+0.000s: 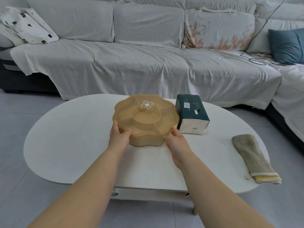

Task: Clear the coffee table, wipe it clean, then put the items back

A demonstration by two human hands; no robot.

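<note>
Living room, covered grey sofa (pixel 148 63) behind white oval table (pixel 65 145). Left hand (pixel 119 134) and right hand (pixel 176 139) clamp opposite near edges of amber flower-shaped snack box (pixel 146 117) at table centre, 2-hand grip likely to keep lid level. Tissue pack (pixel 192 114) touching its right; cloth mitt (pixel 254 157) near right edge.

Both bare forearms reach forward from the lower edge of the view and draw closer together toward the hands. The left hand (pixel 119 135) is cupped, thumb pointing toward the right hand and fingers curled away on the far side. The right hand (pixel 176 139) mirrors it, palm turned inward, thumb forward. Both wrists are nearly straight, and each grip is closed.
</note>
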